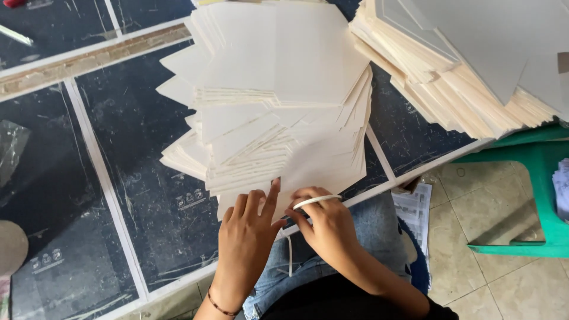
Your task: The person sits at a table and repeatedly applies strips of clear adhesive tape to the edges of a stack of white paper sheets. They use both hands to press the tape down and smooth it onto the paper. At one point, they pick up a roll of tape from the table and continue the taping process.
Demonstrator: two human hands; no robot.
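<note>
Your left hand (246,237) lies flat against the near edge of the fanned card stack (272,101) on the worktop (118,195); your right hand (326,228) pinches a white cord (316,201) there. Threading it likely calls for steady pressure.

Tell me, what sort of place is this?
Probably a small paper-goods workshop: fanned stacks of cream paper sheets fill a dark worktable, a second stack beside, a green plastic stool on tiled floor.
</note>
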